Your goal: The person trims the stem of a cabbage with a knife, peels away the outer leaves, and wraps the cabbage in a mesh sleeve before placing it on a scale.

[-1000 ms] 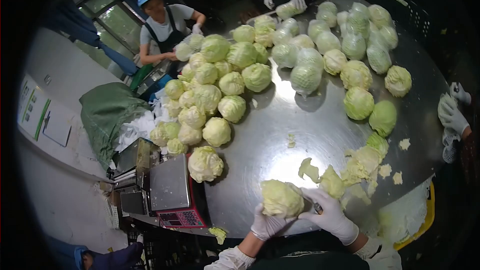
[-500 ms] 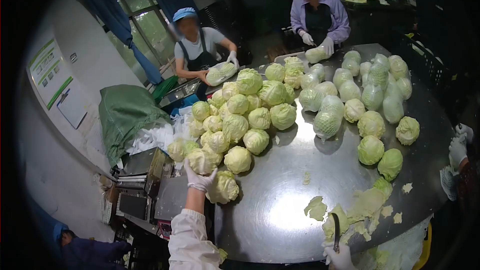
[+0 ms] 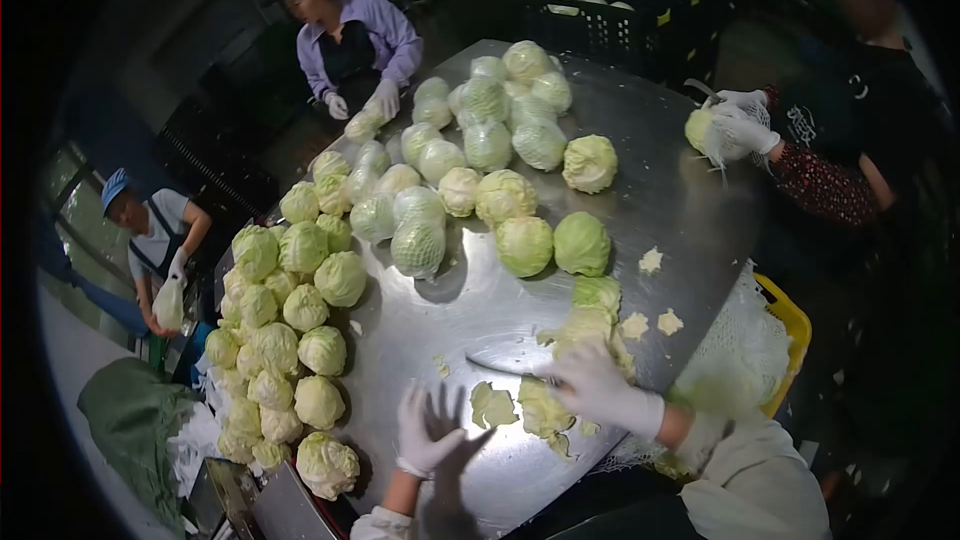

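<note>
My left hand [image 3: 428, 432], in a white glove, is held over the metal table with fingers spread and nothing in it. In my gloved right hand [image 3: 600, 385] is a curved knife [image 3: 496, 364], its dark blade pointing left over the tabletop. Below that hand lie trimmed cabbage leaves [image 3: 543, 408], and a loose leaf piece [image 3: 492, 405] rests between my hands. Left of my left hand, a bare cabbage [image 3: 327, 465] sits nearest, at the front of a large pile of cabbages [image 3: 272, 348].
Net-wrapped cabbages [image 3: 485, 120] stand at the table's [image 3: 690, 195] far side. Two unwrapped green cabbages [image 3: 582, 243] sit ahead of my right hand. One person [image 3: 845, 140] trims a cabbage at right; others work at far left. A yellow crate [image 3: 790, 335] with white netting borders the right edge.
The view has swung right. My left hand has left the cabbage at the pile's front and is now over the table. My right hand has brought the knife further over the table, blade now pointing left.
</note>
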A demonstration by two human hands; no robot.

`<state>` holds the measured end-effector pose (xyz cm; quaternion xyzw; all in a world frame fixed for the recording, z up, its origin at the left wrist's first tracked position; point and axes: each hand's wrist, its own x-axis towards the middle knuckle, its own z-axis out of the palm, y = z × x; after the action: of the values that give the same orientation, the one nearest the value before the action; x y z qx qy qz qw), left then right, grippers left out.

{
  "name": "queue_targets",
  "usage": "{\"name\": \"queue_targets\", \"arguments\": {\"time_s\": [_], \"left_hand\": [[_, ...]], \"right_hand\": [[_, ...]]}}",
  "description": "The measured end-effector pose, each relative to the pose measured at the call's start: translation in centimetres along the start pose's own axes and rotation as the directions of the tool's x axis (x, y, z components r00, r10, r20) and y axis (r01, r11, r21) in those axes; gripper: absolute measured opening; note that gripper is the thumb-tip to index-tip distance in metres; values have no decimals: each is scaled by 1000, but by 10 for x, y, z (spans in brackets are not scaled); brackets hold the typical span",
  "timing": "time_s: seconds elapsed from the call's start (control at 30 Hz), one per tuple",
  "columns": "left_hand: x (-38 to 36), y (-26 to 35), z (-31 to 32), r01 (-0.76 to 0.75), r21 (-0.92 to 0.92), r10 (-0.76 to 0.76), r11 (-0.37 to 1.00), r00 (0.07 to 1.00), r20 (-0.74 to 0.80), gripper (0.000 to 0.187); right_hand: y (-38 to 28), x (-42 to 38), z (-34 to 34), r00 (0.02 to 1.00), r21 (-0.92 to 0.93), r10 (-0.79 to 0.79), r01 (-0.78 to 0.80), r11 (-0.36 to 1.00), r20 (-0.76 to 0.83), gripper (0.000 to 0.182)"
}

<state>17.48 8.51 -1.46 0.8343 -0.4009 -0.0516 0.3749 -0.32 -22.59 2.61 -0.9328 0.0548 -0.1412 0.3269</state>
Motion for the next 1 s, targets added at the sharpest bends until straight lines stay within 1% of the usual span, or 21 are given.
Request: {"name": "queue_targets", "arguments": {"time_s": [0.03, 0.1, 0.13, 0.2, 0.27, 0.3, 0.37, 0.43, 0.5, 0.53, 0.57, 0.6, 0.63, 0.67, 0.7, 0.73, 0.77, 0.83, 0.9, 0.97, 1.0], "left_hand": [[2, 4, 37, -36, -89, 40, 995, 998, 43, 112], [13, 65, 82, -75, -22, 76, 997, 993, 86, 113], [17, 83, 108, -122, 32, 117, 992, 986, 122, 112], [22, 115, 153, -195, 161, 169, 967, 972, 163, 109], [21, 145, 195, -223, 231, 184, 947, 967, 179, 108], [19, 158, 214, -223, 125, 194, 967, 958, 210, 107], [20, 188, 236, -277, -89, 291, 957, 915, 279, 99], [30, 206, 236, -178, -408, 366, 896, 817, 446, 89], [64, 211, 229, -282, -438, 419, 854, 871, 258, 80], [83, 198, 246, -210, -613, 352, 762, 929, 119, 74], [103, 208, 232, 141, -733, 0, 665, 982, 189, 75], [143, 185, 217, -283, -166, 288, 945, 958, 7, 80], [179, 186, 203, -414, 67, 418, 908, 905, -80, 86], [209, 180, 199, -381, 157, 393, 911, 918, -51, 90], [237, 180, 194, -394, 230, 412, 890, 911, -33, 98], [259, 180, 192, -408, 300, 432, 862, 902, -13, 105], [276, 178, 191, -429, 277, 444, 860, 896, 7, 105], [298, 177, 199, -365, 280, 345, 888, 931, 119, 103], [292, 181, 212, -351, 290, 316, 890, 935, 162, 98], [277, 182, 212, -320, 331, 271, 888, 944, 187, 93], [261, 185, 212, -290, 374, 262, 881, 957, 126, 89]], "right_hand": [[26, 22, 6, 983, -150, -78, 53, 987, -164, 25], [76, 47, 19, 960, -337, -119, 28, 941, -253, 25], [80, 46, 13, 959, -335, -102, 8, 942, -265, 25], [83, 39, 3, 998, -314, 32, -48, 948, -56, 26], [90, 13, -12, 994, -298, 106, -104, 949, -10, 28], [95, -3, -23, 986, -287, 159, -141, 947, 41, 29], [110, -42, -55, 975, -272, 215, -220, 937, -50, 29], [122, -84, -91, 944, -252, 286, -320, 913, -163, 30], [136, -123, -120, 906, -198, 318, -379, 904, -280, 34], [141, -141, -128, 897, -196, 333, -396, 897, -290, 34], [146, -158, -134, 856, -178, 366, -451, 875, -366, 34], [148, -171, -135, 807, -156, 396, -502, 850, -437, 35], [148, -181, -134, 796, -151, 413, -520, 841, -443, 35], [146, -193, -133, 744, -67, 477, -568, 820, -468, 35], [144, -205, -132, 685, 15, 538, -611, 792, -491, 34], [144, -214, -125, 718, -33, 454, -551, 834, -528, 32], [137, -223, -117, 697, -31, 474, -578, 816, -538, 32], [116, -225, -100, 673, 269, 635, -577, 772, -379, 31], [90, -222, -93, 704, 297, 685, -624, 723, -188, 30], [79, -222, -76, 734, 334, 660, -590, 735, -159, 30], [75, -219, -69, 773, 368, 622, -546, 753, -126, 29]]}}
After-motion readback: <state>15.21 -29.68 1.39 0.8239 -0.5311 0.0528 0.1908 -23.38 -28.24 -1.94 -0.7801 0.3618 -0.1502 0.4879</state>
